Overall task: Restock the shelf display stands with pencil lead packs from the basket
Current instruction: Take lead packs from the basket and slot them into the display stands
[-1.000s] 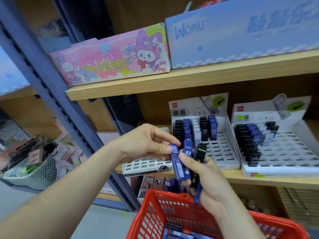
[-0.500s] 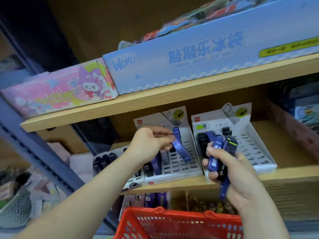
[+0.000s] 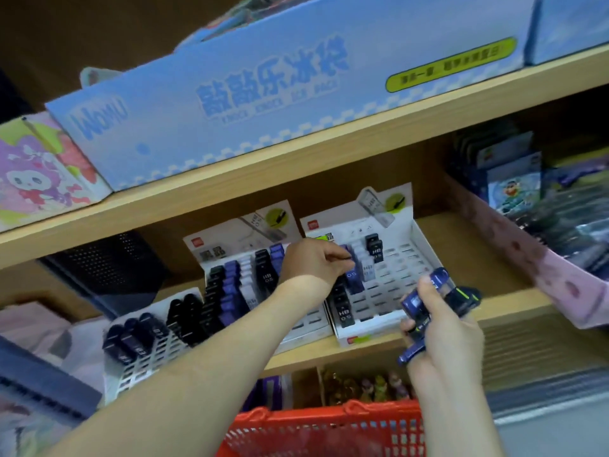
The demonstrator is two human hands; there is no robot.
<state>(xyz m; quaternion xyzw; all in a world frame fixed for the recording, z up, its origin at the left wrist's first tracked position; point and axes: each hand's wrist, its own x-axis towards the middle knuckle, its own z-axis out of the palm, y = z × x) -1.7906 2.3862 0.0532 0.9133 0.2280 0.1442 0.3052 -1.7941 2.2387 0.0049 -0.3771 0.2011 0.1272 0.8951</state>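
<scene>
Blue plastic marks the pencil lead pack (image 3: 352, 278) being slotted into the right-hand display stand (image 3: 407, 258) on the shelf (image 3: 514, 303). It is best kept upright, lined up with a free slot and pressed down until seated, so that neighbouring packs are not tipped. The pack is pinched by the curled fingertips of the left hand (image 3: 314, 263). Several spare packs (image 3: 440, 286) are gripped in the closed right hand (image 3: 443, 331), above the red basket (image 3: 316, 430).

At stand (image 3: 407, 262), left hand (image 3: 313, 263) pinches blue pack (image 3: 352, 278); right hand (image 3: 443, 331) grips packs (image 3: 416, 302).
</scene>
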